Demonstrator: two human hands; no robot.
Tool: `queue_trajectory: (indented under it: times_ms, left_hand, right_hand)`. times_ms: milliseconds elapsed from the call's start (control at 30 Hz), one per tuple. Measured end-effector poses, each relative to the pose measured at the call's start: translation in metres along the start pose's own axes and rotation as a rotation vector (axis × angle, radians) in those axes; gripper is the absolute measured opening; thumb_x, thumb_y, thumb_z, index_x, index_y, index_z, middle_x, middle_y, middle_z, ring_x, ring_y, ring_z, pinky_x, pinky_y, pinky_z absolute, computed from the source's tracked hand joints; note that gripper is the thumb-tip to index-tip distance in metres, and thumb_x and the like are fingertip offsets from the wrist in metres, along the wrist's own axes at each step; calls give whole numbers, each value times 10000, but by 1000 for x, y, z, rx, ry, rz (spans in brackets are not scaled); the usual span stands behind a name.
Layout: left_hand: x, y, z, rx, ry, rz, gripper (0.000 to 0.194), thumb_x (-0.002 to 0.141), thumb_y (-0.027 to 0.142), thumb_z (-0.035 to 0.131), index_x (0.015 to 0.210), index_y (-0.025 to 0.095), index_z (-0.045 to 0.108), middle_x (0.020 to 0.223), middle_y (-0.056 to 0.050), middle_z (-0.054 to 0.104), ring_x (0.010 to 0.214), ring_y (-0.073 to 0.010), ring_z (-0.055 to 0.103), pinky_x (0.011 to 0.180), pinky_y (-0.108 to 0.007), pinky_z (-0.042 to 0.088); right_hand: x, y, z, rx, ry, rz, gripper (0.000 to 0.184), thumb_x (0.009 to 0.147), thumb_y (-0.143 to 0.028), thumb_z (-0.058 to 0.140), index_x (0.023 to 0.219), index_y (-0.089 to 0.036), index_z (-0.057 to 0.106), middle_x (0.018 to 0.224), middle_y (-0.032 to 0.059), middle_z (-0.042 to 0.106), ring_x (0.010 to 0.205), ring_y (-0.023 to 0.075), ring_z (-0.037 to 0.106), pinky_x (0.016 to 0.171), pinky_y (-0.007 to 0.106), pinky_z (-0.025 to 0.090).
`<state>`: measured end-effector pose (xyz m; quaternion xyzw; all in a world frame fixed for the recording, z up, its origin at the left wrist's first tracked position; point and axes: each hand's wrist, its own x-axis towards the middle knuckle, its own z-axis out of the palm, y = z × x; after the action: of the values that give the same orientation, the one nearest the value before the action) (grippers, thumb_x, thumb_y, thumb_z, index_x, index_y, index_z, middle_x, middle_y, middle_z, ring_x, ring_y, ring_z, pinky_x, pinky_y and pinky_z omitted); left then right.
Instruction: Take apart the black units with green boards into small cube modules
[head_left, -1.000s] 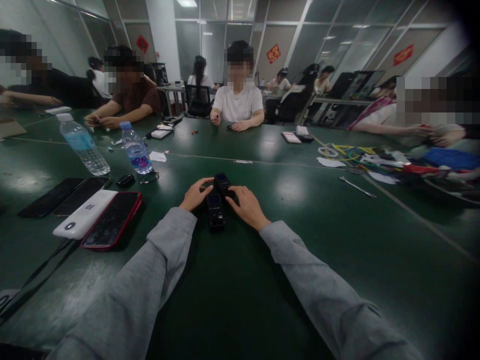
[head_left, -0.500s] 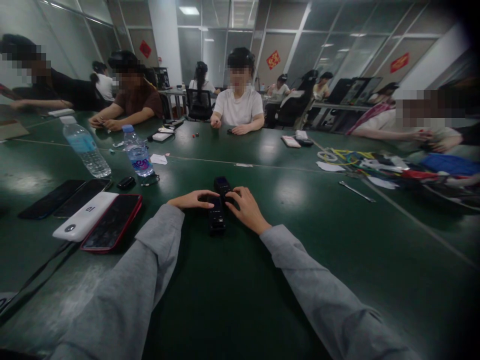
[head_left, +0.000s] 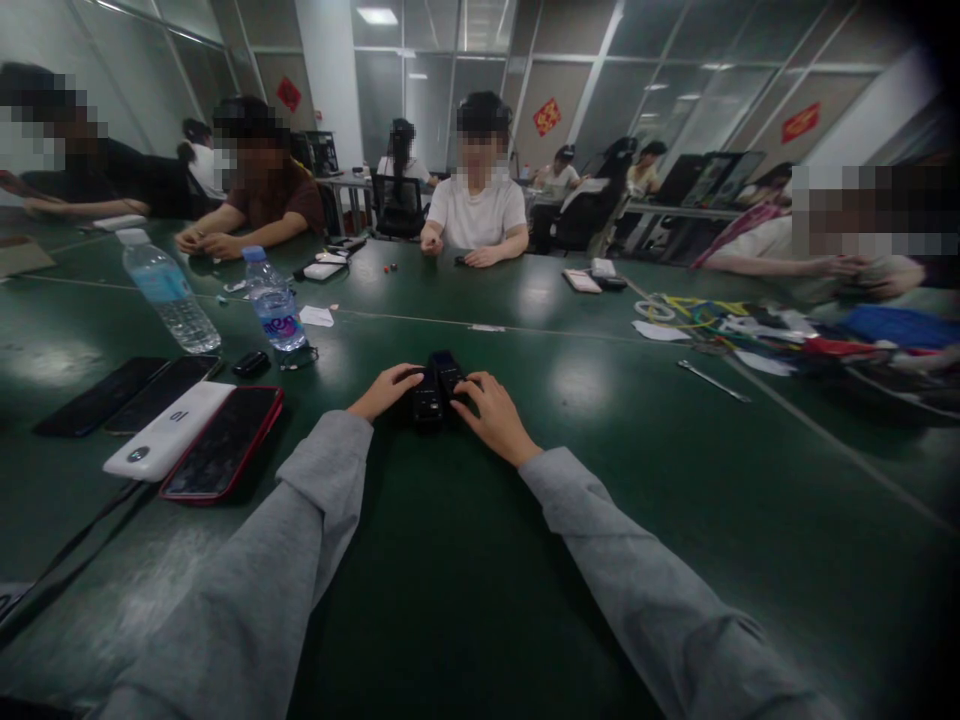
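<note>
Two small black handheld devices with dark screens lie on the green table [head_left: 480, 580], side by side and close together. My left hand [head_left: 388, 391] grips the left black device [head_left: 427, 402], its thumb over the top; its other fingers are mostly hidden behind the device. On the right black device [head_left: 448, 371], which sits slightly farther from me, my right hand [head_left: 491, 414] has its thumb and fingertips closed at the right side. What the screens show is too small to read.
To the left lie a red-cased phone [head_left: 222, 446], a white power bank [head_left: 166, 432] and dark phones [head_left: 101, 397]. Two water bottles [head_left: 271, 300] stand behind them. A wrench [head_left: 712, 381] and a cable pile [head_left: 750, 325] lie right. A person [head_left: 478, 215] sits opposite; others sit around.
The left device has moved away from me, along with my left hand, and now lies more nearly level with the right one. My right hand has stayed almost still.
</note>
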<state>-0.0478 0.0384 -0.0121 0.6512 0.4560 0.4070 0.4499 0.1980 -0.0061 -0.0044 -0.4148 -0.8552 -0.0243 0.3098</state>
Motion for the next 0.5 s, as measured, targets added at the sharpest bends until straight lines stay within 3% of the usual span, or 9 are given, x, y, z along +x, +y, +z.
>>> queue_trajectory:
  times_ms: [67,167,400,500]
  left_hand:
    - [2,-8,3,26,136,58,451,837,503,590,1140,175,652,1163,-89,672,1103,-233,609,1017,-410,432]
    - [3,-13,5,27,242,93,458,849,526,574,1148,185,639,1169,-92,664,1115,-232,604,1021,-420,438]
    - [-4,-1,7,-30,115,26,633,774,506,689,1300,197,518,1295,-125,584,1164,-267,584,1013,-460,463]
    - [-6,2,9,-14,118,11,688,752,515,710,1324,200,493,1318,-136,568,1186,-282,574,1022,-479,455]
  right_hand:
    - [0,0,0,-19,1,27,171,959,-321,579,1097,-219,571,1122,97,517,1021,253,532,847,384,473]
    - [1,1,-1,-39,4,55,167,966,-331,572,1090,-221,572,1087,84,525,967,238,545,820,364,477]
    - [0,-1,-3,-72,16,100,162,975,-336,549,1087,-222,578,1077,84,525,934,233,555,788,356,486]
    - [0,-1,-2,-93,39,131,170,965,-335,568,1083,-213,581,1065,88,517,928,237,556,771,351,490]
